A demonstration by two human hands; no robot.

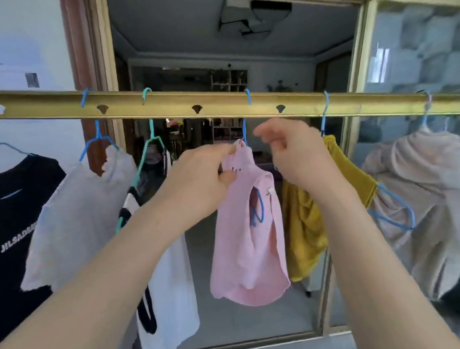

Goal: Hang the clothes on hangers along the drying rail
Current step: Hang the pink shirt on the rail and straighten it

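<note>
A gold drying rail (171,101) crosses the view, sloping down to the right. A small pink garment (245,231) hangs from it on a blue hanger (246,118), whose lower loop shows through an opening in the cloth. My left hand (202,178) pinches the pink fabric near the collar, just left of the hook. My right hand (294,153) hovers just right of the hook with loosely curled fingers that hold nothing I can see.
On the rail hang a black printed T-shirt (1,236), a beige top (75,219), a white-and-black garment (162,272), a mustard garment (303,223) and a light pinkish-beige garment (420,192). Behind stands an open doorway (235,55) and glass panels (425,58).
</note>
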